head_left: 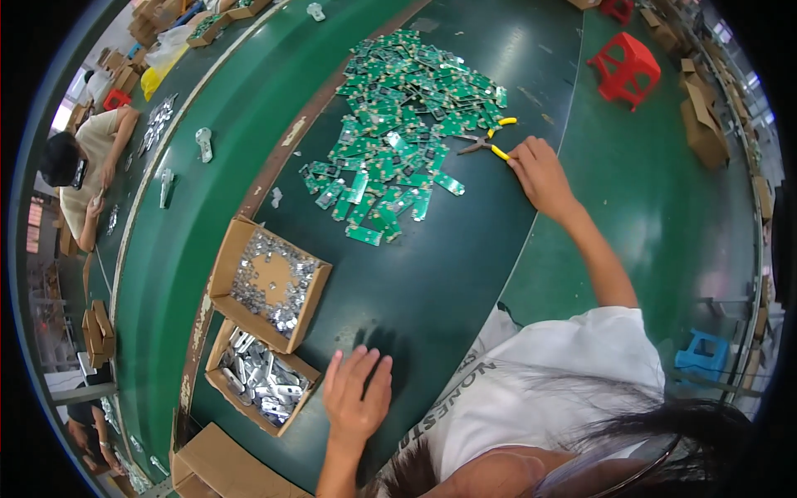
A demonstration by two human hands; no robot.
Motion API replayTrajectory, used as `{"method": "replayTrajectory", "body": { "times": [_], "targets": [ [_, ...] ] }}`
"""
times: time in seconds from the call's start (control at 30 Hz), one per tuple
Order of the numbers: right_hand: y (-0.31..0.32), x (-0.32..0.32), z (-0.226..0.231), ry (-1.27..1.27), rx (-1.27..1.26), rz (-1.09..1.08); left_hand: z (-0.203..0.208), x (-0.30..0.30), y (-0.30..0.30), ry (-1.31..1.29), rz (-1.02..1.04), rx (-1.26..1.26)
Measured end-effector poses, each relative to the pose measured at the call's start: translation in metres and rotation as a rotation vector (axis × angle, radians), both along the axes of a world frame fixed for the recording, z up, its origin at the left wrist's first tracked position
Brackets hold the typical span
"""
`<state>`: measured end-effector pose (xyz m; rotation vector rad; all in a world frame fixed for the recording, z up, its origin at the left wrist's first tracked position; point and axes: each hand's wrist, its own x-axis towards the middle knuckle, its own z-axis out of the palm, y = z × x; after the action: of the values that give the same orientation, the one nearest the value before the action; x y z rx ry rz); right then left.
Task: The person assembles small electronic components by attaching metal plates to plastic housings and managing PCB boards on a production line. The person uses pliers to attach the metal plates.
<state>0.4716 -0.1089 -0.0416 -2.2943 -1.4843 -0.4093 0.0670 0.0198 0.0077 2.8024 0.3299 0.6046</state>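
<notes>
My right hand [541,181] pinches the end of one yellow handle of a pair of pliers [499,153] between thumb and fingers. The other handle swings free and the pliers are spread, their grey jaws pointing left beside a heap of green circuit boards [390,137]. Over the near part of the dark table, my left hand [357,394] hovers with its fingers apart and nothing in it. Closest to it is a cardboard box of silvery metal casings [264,378]. Just beyond, another cardboard box holds many small metal pieces [286,295] around a bare patch of its bottom.
A green conveyor belt [187,224] curves along the left, carrying a few metal parts [204,144]. Beyond it a person [87,158] works at another table. A red stool [627,70] and a blue stool [701,355] stand at right. A brown carton [237,465] sits near left.
</notes>
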Motion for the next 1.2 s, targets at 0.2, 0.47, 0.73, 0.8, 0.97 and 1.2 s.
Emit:
{"method": "replayTrajectory", "body": {
  "times": [0.2,0.47,0.73,0.8,0.97,1.2],
  "targets": [
    [-0.017,-0.001,-0.002,0.215,0.374,0.051,0.0,0.064,0.01,0.009,0.076,-0.223],
    [0.063,0.19,-0.021,-0.075,0.302,-0.191,-0.006,0.169,0.033,-0.019,0.214,-0.378],
    [0.091,0.165,-0.002,0.087,0.432,-0.027,0.033,0.301,0.147,0.096,-0.131,-0.125],
    [0.107,0.152,0.009,0.217,0.252,0.289,0.013,0.363,0.2,0.072,-0.08,0.151],
    [0.158,0.182,0.006,0.315,-0.033,0.436,-0.045,0.452,0.27,0.209,0.238,-0.229],
    [0.226,0.192,-0.007,0.383,-0.208,0.536,-0.054,0.444,0.265,0.181,-0.107,-0.22]
  ]
}}
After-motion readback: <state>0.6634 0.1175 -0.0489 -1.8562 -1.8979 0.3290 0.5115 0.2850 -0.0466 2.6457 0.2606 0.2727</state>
